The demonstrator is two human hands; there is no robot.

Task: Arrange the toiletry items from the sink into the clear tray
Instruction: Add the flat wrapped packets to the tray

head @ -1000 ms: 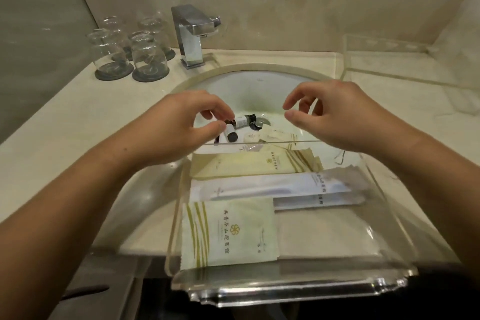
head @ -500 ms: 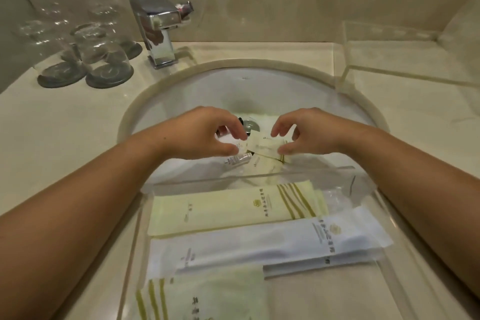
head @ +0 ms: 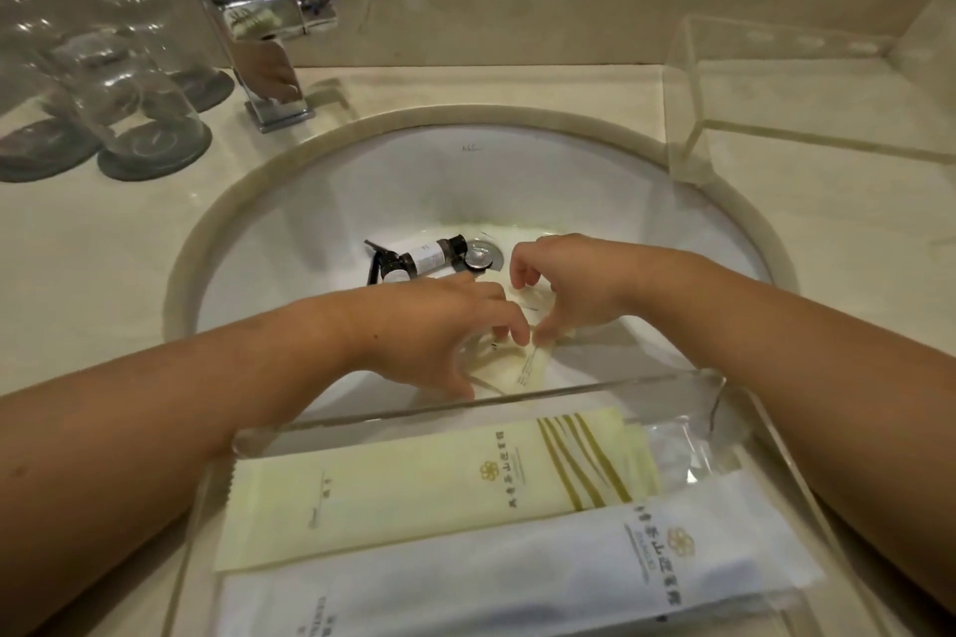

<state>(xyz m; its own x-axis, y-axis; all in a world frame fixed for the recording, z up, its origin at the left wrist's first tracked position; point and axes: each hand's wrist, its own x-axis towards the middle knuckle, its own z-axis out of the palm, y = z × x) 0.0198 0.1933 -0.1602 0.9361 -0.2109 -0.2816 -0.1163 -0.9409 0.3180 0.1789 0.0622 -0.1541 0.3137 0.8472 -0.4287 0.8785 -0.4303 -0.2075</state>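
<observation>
- Clear acrylic tray sits at 6 o'clock of the sink, with its far wall standing across the basin's near side.
- Two long packets lie crosswise in it, touching along their length. The cream packet with olive stripes is nearer the far wall, and the white packet is at its 6 o'clock.
- A crumpled clear wrapper lies at the cream packet's 3 o'clock end.
- Small cream sachets lie loose at the bottom of the white basin, just beyond the tray's far wall.
- The left hand reaches in from 8 o'clock with its thumb splayed and its fingers bent down onto the sachets. Blur keeps me from telling whether they grip.
- The right hand comes in from 4 o'clock with its fingers curled, pinching one sachet by its edge between thumb and fingers.
- Two small bottles with dark caps lie on their sides at 11 o'clock of the left hand. They are just beside the metal drain plug and apart from both hands.
- A chrome faucet stands on the beige stone table at 11 o'clock of the sink.
- Upturned glasses rest on dark coasters at 10 o'clock.
- A second clear acrylic stand sits on the table at 2 o'clock.
</observation>
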